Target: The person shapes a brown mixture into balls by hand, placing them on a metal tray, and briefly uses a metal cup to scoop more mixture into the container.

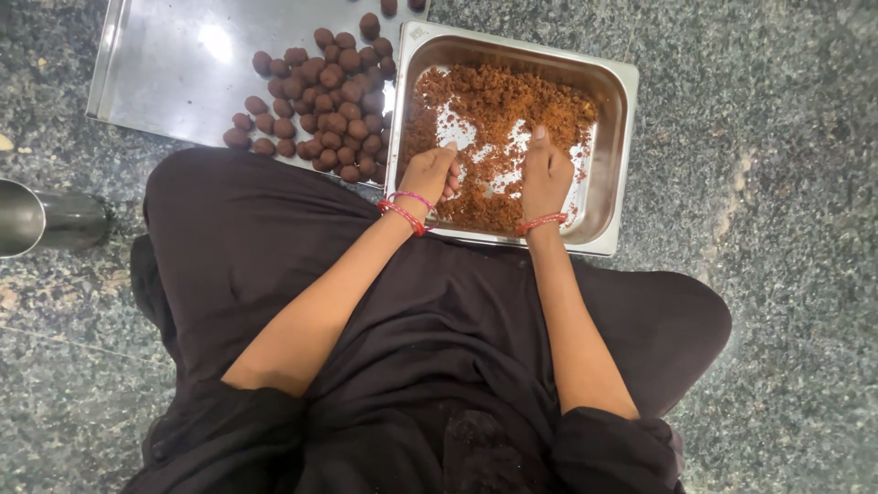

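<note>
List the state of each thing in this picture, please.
Deep steel pan: partly filled with brown crumbly mixture.
Flat steel tray: holds a pile of brown balls.
Left hand: closed on mixture.
Right hand: pressing into mixture.
Steel cup: lying on its side.

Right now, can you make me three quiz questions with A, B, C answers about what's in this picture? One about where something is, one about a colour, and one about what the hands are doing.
1. Where do the brown balls lie?
A. On the flat tray
B. In the deep pan
C. In the cup

2. What colour are the crumbs in the deep pan?
A. Green
B. White
C. Brown

3. How are the left hand and right hand?
A. Resting on the lap
B. Down in the pan, in the crumbs
C. Lifting the tray

Answers: 1 A, the balls sit heaped on the flat tray. 2 C, the crumbs are reddish brown. 3 B, both hands reach into the pan among the crumbs.
</note>
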